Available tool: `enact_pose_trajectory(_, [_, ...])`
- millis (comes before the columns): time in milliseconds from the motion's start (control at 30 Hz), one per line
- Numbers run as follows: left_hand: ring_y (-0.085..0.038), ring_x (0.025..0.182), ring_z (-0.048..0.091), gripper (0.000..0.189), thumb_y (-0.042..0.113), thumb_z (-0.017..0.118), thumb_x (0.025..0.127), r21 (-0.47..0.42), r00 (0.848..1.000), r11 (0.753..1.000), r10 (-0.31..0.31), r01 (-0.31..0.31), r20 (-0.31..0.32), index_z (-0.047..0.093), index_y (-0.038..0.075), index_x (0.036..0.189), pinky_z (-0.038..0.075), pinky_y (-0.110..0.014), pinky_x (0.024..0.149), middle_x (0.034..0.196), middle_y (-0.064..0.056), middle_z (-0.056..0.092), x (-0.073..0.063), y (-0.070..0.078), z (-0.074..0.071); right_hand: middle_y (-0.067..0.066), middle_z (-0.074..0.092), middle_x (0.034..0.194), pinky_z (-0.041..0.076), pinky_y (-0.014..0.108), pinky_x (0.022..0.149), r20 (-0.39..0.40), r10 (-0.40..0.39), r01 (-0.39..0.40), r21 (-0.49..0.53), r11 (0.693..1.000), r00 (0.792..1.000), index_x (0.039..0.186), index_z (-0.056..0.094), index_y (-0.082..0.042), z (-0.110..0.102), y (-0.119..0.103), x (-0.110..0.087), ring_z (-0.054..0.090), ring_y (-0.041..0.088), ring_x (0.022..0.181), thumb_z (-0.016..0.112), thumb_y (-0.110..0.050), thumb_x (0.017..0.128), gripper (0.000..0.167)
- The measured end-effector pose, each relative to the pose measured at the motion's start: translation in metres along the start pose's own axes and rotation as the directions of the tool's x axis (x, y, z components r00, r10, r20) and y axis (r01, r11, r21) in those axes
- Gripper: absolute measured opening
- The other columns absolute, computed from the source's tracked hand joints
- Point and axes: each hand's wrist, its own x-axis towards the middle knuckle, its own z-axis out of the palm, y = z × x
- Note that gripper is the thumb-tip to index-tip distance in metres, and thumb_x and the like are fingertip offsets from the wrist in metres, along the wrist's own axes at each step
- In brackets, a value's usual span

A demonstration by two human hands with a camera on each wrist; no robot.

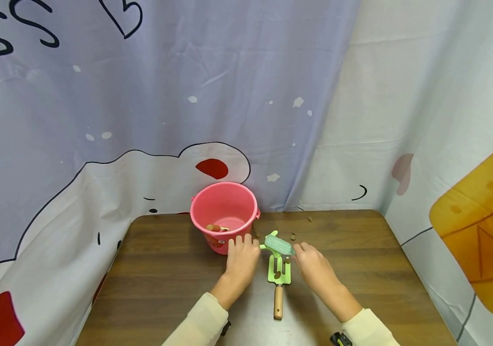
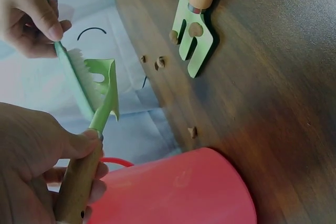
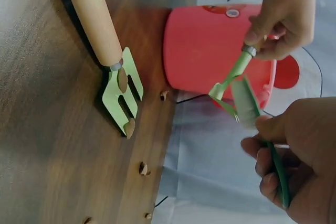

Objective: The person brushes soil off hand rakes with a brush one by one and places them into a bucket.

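Observation:
My left hand (image 1: 243, 259) grips the wooden handle of a small green hand rake (image 2: 107, 95), whose tines bend down at the end. In my right hand (image 1: 315, 266) is a green brush (image 1: 279, 245), its white bristles (image 2: 86, 77) facing the rake head. Brush and rake overlap above the table in the head view. Below them a green garden fork (image 1: 279, 271) with a wooden handle lies flat on the table, and brown bits (image 2: 196, 29) rest on its tines.
A pink bucket (image 1: 224, 192) stands at the back, left of the tools, with a wooden-handled tool (image 1: 217, 228) inside. Several brown bits (image 1: 293, 236) lie scattered on the wooden table (image 1: 164, 288). A printed curtain (image 1: 229, 96) hangs behind the table's back edge.

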Motion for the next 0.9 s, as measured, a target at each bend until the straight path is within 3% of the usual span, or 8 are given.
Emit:
enact_pose_trajectory(200, [-0.027, 0.078, 0.059, 0.013, 0.011, 0.062, 0.091, 0.007, 1.000, 1.000, 0.001, -0.001, 0.018, 0.075, 0.014, 0.087, 0.041, -0.039, 0.067, 0.084, -0.006, 0.062, 0.000, 0.000, -0.001, 0.012, 0.063, 0.081, 0.057, 0.039, 0.064, -0.039, -0.028, 0.024, -0.119, 0.993, 0.999, 0.094, 0.066, 0.003, 0.000, -0.002, 0.001, 0.063, 0.027, 0.070, 0.076, 0.011, 0.079, 0.020])
enact_pose_trajectory(300, [-0.027, 0.078, 0.059, 0.013, 0.013, 0.063, 0.090, 0.007, 1.000, 1.000, -0.001, 0.001, 0.014, 0.075, 0.014, 0.087, 0.040, -0.039, 0.067, 0.084, -0.006, 0.062, -0.002, -0.001, -0.001, 0.012, 0.063, 0.080, 0.057, 0.041, 0.064, -0.055, -0.012, 0.005, -0.122, 0.993, 0.998, 0.092, 0.066, 0.002, -0.002, 0.001, 0.002, 0.063, 0.028, 0.070, 0.076, 0.009, 0.080, 0.018])
enact_pose_trajectory(500, [-0.027, 0.077, 0.059, 0.010, 0.013, 0.064, 0.089, -0.004, 1.000, 1.000, 0.001, -0.001, 0.002, 0.073, 0.014, 0.084, 0.041, -0.039, 0.066, 0.083, -0.006, 0.062, -0.006, -0.004, 0.001, 0.011, 0.065, 0.083, 0.059, 0.040, 0.065, -0.020, 0.056, -0.057, -0.053, 0.997, 0.998, 0.095, 0.064, 0.001, -0.002, 0.011, 0.001, 0.066, 0.029, 0.073, 0.081, -0.007, 0.083, 0.022])
enact_pose_trajectory(667, [-0.027, 0.078, 0.059, 0.008, 0.012, 0.065, 0.089, -0.012, 1.000, 1.000, 0.002, -0.001, 0.020, 0.072, 0.013, 0.085, 0.041, -0.040, 0.067, 0.084, -0.006, 0.062, -0.008, -0.007, 0.001, 0.009, 0.063, 0.082, 0.058, 0.042, 0.062, 0.040, 0.125, -0.126, 0.030, 0.992, 0.991, 0.097, 0.064, 0.001, -0.005, 0.024, -0.003, 0.068, 0.030, 0.075, 0.080, -0.004, 0.086, 0.020])
enact_pose_trajectory(800, [-0.029, 0.079, 0.060, 0.002, 0.012, 0.070, 0.087, -0.040, 1.000, 0.999, -0.006, 0.007, 0.029, 0.068, 0.013, 0.086, 0.043, -0.041, 0.068, 0.086, -0.007, 0.062, -0.008, -0.011, 0.000, 0.012, 0.063, 0.082, 0.057, 0.046, 0.062, 0.028, 0.157, -0.159, 0.056, 0.986, 0.987, 0.098, 0.065, 0.004, -0.008, 0.038, -0.008, 0.069, 0.033, 0.074, 0.080, 0.000, 0.085, 0.020])
enact_pose_trajectory(900, [-0.029, 0.079, 0.061, 0.018, 0.015, 0.079, 0.078, -0.073, 0.999, 0.997, -0.006, 0.009, 0.044, 0.065, 0.012, 0.087, 0.043, -0.042, 0.067, 0.086, -0.007, 0.061, -0.008, -0.014, -0.001, 0.014, 0.065, 0.083, 0.058, 0.047, 0.065, 0.026, 0.165, -0.167, 0.088, 0.982, 0.986, 0.101, 0.066, 0.006, -0.010, 0.045, -0.010, 0.070, 0.034, 0.076, 0.078, 0.001, 0.086, 0.019])
